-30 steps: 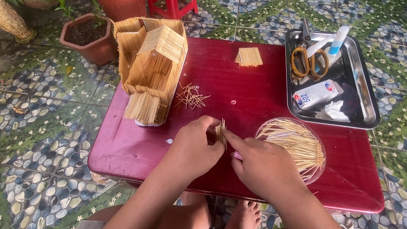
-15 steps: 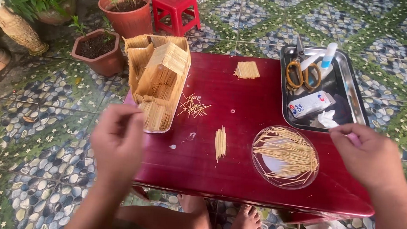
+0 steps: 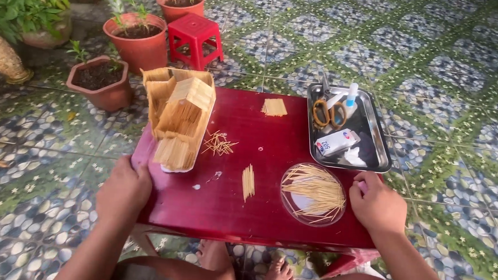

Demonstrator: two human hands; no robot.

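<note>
Both hands gripped the opposite edges of the low, glossy dark-red rectangular table (image 3: 223,207).

The left hand (image 3: 124,187) clasped the left edge beside the pale toothpick-stick house model (image 3: 179,119); the right hand (image 3: 377,204) clasped the right edge, just beside the round clear dish of toothpicks (image 3: 313,193). A silver metal tray (image 3: 380,152) occupied the far right corner.

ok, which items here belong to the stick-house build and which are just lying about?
In use: left hand and right hand gripping the red table edges; stick house; clear dish of sticks; glued stick panels; loose sticks; tray with scissors.

Lying about: plant pots; red stool.
</note>
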